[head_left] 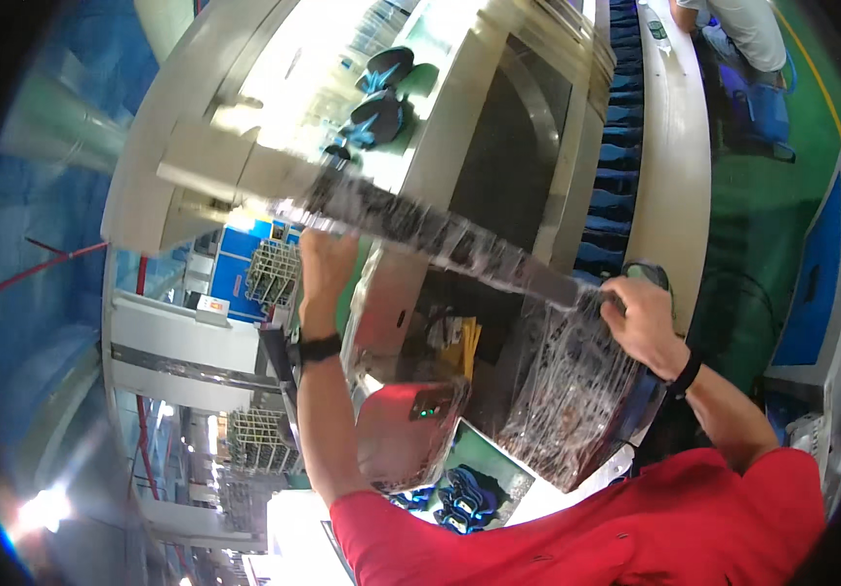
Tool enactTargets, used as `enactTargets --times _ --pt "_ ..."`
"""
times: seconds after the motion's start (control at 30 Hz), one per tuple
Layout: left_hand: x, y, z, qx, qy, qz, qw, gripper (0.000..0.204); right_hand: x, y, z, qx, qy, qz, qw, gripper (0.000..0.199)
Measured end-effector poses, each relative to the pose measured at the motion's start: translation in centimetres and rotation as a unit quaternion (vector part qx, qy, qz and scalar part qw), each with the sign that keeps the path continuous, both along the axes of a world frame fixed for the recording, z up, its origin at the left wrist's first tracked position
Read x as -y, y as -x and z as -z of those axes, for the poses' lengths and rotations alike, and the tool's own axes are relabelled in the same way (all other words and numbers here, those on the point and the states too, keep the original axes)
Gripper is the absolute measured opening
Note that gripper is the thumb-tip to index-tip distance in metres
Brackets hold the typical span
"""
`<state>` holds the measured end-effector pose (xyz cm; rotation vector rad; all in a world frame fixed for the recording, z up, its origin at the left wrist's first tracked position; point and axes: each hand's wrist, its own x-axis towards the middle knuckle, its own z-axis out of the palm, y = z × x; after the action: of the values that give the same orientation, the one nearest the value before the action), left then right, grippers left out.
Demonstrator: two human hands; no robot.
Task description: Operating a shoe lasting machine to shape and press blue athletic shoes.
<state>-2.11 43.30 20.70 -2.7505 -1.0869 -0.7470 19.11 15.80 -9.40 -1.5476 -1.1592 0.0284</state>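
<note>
A long dark bar with a shiny, blurred surface (440,234) slants across the middle, from a pale machine part at upper left down to my right hand. My left hand (328,262) is closed at the underside of the bar's left part, its fingertips hidden behind it. My right hand (640,317) curls its fingers at the bar's lower right end. Below that end stands a box-like unit covered in whitish stringy strands (572,396). A rounded dark object (648,276) sits just behind my right hand.
Dark blue shoe-like parts (611,186) line a conveyor, and more dark and blue parts (376,117) lie in the lit machine opening. A red and grey housing with green lights (410,430) stands near my left forearm. Another person (747,39) is at the far right.
</note>
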Motion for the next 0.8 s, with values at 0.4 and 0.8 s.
enactTargets --times 0.4,0.8 --pt "-12.7 -14.7 3.2 -0.11 -0.168 -0.178 0.963 0.081 -0.6 -1.0 -0.3 -0.037 -0.001 -0.02 0.999 0.021" --pt "-9.5 0.2 1.2 0.128 -0.011 -0.156 0.979 0.039 -0.4 -0.8 0.1 -0.039 -0.019 -0.021 0.999 0.016"
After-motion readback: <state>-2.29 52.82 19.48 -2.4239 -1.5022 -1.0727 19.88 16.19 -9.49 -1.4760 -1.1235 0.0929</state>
